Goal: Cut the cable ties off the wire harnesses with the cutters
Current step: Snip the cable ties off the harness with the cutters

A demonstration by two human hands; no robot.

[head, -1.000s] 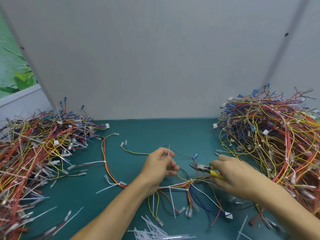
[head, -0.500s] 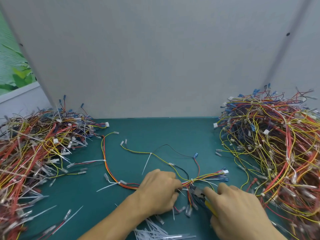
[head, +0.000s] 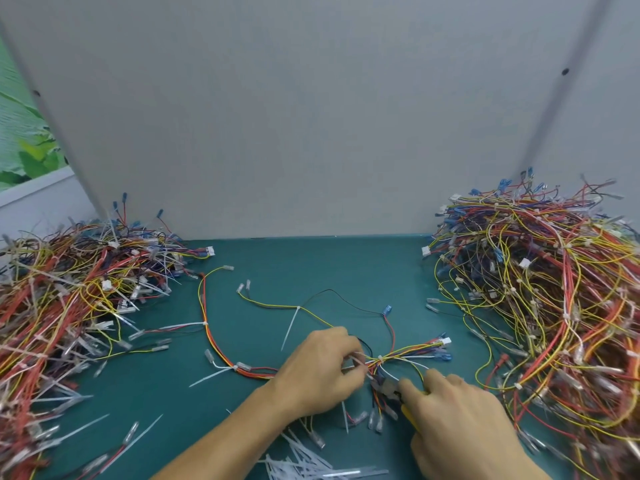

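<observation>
Left hand [head: 322, 370]: fingers pinch the harness [head: 412, 353].
Right hand [head: 460, 424]: fingers wrapped round the cutters [head: 385, 386], nose at the bundle.
Done: snipped ties [head: 301, 462] heaped near the fingers.
To go: long-tailed tie [head: 291, 327] beyond them, uncut.

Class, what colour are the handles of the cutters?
Yellow; the cutters show best in the head view, under the right hand.

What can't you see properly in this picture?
Head view:
1. Cutters: handles mostly hidden in the right hand; blades blurred among the wires, so what they are cutting is unclear.
2. Loose ties: cut off by the bottom edge.
3. Left heap and right heap: run past the side edges.
</observation>
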